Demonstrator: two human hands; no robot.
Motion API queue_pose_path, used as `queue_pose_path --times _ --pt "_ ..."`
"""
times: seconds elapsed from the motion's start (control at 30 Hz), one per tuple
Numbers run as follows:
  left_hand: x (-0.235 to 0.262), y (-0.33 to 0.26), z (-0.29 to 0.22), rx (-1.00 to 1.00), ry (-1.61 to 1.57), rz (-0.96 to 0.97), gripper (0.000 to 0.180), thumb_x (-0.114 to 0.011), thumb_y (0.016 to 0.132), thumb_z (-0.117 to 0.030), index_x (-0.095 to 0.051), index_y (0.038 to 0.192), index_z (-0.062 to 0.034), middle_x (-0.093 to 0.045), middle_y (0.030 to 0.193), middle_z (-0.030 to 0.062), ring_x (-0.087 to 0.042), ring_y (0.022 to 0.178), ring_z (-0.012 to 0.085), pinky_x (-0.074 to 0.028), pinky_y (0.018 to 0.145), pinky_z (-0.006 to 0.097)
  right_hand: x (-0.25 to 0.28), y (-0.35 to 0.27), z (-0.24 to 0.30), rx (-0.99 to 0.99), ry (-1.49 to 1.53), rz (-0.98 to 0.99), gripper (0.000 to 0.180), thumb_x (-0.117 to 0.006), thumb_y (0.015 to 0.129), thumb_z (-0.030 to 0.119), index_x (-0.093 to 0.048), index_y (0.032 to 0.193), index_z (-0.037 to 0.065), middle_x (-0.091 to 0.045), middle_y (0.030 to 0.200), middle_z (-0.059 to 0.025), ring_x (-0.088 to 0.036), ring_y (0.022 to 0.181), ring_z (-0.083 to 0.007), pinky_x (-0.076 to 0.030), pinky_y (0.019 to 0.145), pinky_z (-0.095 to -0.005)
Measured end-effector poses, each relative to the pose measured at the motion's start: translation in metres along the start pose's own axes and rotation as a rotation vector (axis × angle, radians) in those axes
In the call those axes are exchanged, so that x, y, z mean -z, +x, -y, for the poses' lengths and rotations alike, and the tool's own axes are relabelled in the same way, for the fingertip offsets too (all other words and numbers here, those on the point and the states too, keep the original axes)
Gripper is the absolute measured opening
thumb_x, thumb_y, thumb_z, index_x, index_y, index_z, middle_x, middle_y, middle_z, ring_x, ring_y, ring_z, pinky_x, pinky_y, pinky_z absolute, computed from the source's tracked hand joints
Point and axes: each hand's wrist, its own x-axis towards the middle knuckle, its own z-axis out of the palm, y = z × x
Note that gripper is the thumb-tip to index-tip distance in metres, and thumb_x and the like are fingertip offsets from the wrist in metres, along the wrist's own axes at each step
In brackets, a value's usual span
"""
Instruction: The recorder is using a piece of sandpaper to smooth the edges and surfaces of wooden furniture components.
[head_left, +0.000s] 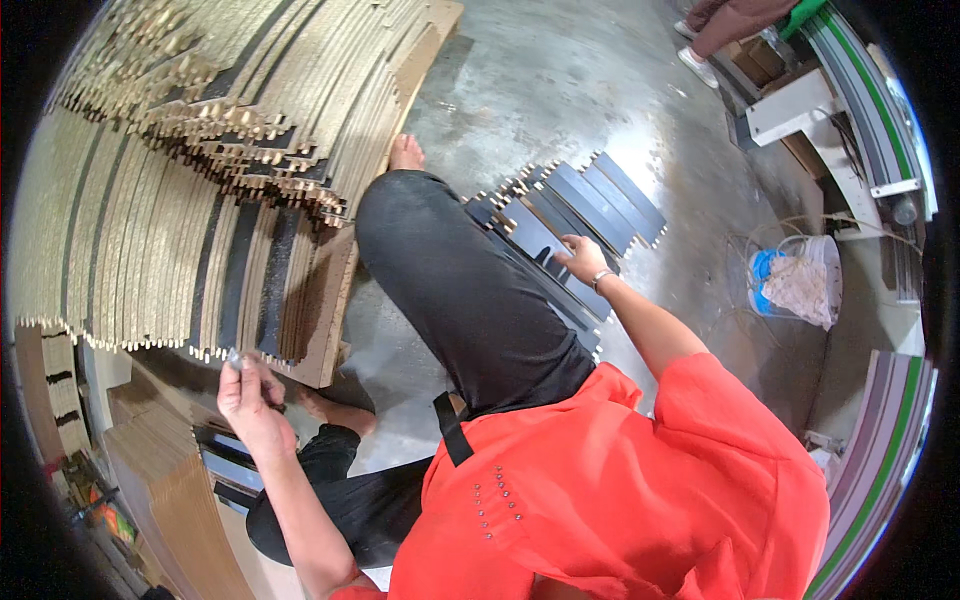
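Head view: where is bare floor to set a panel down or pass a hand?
Bare concrete floor lies between the stacked panels and the dark slats, and between the slats and the white bucket. It is crowded around the left hand and the right hand.

Chipboard, laminate and polished concrete

The stacked panels show raw, rough chipboard edges with dark laminate faces; the dark strips on the floor look smooth and semi-matt; the concrete floor is grey and glossy; the bucket is white plastic holding crumpled cloth.

Orange shirt, black trousers, dark grey panels with tan toothed edges, grey floor.
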Motion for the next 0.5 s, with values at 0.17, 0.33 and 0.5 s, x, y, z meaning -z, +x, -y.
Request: queue_pose_path --times 0.17,0.33,0.5 --pt "0.006 0.000 0.000 0.076 0.002 0.057 0.016 -0.055 0.095 -0.018 -0.062 0.091 -0.0040 -0.052 0.061 -0.0020 -0.044 0.049 0.0048 -0.031 0.043 0.019 0.059 0.026 0.117 -0.017 0.538 -0.082 0.022 -0.056 0.087 0.012 -0.066 0.103 0.001 -0.067 0.072 -0.0103 -0.066 0.064 -0.0243 -0.052 0.066 -0.0348" --pt "0.015 0.010 0.007 0.266 -0.307 -0.008 0.022 -0.047 0.097 -0.018 -0.056 0.110 -0.0025 -0.061 0.081 0.0065 -0.057 0.066 0.0169 -0.045 0.057 0.030 0.150 -0.029 0.321 0.927 0.300 -0.492 0.041 -0.057 0.082 0.002 -0.058 0.122 0.008 -0.065 0.081 -0.0071 -0.060 0.090 -0.0185 -0.048 0.081 -0.0290" --pt "0.041 0.034 0.007 0.275 -0.302 -0.130 0.021 -0.046 0.097 -0.016 -0.060 0.110 -0.0081 -0.064 0.089 0.0059 -0.055 0.065 0.0125 -0.044 0.058 0.029 0.133 -0.075 0.446 0.965 0.696 0.199 0.034 -0.054 0.079 -0.007 -0.066 0.108 0.006 -0.063 0.090 -0.0106 -0.062 0.080 -0.0126 -0.048 0.064 -0.0227"
